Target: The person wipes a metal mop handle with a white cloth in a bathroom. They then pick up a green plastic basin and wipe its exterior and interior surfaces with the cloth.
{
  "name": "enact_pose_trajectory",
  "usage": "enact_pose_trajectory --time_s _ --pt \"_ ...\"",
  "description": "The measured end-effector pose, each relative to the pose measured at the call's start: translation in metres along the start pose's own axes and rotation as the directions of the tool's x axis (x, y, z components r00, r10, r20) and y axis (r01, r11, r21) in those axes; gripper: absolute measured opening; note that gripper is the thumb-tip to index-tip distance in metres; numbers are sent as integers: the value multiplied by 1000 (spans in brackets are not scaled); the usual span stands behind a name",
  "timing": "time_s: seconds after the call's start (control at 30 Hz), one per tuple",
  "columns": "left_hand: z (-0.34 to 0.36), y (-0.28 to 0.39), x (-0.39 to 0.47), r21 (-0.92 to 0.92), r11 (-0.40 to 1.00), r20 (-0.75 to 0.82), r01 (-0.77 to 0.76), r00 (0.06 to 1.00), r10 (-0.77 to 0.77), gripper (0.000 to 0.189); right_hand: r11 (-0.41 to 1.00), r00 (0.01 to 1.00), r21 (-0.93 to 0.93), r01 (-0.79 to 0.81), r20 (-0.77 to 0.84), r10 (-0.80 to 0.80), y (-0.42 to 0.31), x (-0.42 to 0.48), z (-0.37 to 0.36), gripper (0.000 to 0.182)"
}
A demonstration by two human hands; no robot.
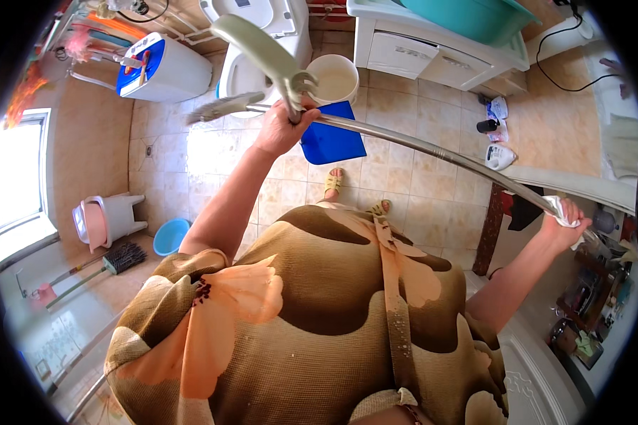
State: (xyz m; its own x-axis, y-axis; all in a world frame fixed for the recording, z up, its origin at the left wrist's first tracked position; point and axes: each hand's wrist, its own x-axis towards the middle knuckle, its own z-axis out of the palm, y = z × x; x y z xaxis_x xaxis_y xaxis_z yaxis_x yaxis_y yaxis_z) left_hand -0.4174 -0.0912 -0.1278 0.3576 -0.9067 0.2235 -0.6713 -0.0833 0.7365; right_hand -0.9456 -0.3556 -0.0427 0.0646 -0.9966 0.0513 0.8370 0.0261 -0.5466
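A long metal pole [399, 137] runs across in front of me, from the middle to the right. My left hand [282, 125] grips its left end, close to a pale green curved plastic piece [263, 53] and a small brush [226, 108] with grey bristles. My right hand [561, 226] is closed around the pole's far end, with a white cloth [561, 210] between palm and metal. Just below my left hand shows a blue dustpan [332, 141]; whether it hangs or rests on the floor I cannot tell.
A toilet [244, 74], a white bucket [335, 79] and a white cabinet [404, 53] with a teal basin [473, 18] stand ahead. At left are a blue-topped white appliance [173, 69], stacked stools [109, 218], a blue basin [171, 236] and a broom [125, 257]. Bottles [498, 156] stand right.
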Motion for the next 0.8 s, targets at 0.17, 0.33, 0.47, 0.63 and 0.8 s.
enact_pose_trajectory --time_s 0.17,0.33,0.47,0.63,0.8 --pt "8 -24 15 -366 896 72 251 968 -242 14 979 985 -150 140 123 -122 -12 12 81 50" --pt "30 -44 18 -272 920 225 281 948 -223 13 937 958 -231 260 181 -222 -33 -35 135 44" --pt "66 -29 30 -185 951 256 247 946 -196 14 787 890 -425 448 132 -436 -58 -72 161 41" --pt "110 0 59 124 982 337 141 925 -175 40 627 747 -490 605 76 -661 -107 -132 137 37" --pt "146 44 83 360 933 388 -8 910 -142 44 503 616 -598 625 -18 -788 -121 -156 115 37"
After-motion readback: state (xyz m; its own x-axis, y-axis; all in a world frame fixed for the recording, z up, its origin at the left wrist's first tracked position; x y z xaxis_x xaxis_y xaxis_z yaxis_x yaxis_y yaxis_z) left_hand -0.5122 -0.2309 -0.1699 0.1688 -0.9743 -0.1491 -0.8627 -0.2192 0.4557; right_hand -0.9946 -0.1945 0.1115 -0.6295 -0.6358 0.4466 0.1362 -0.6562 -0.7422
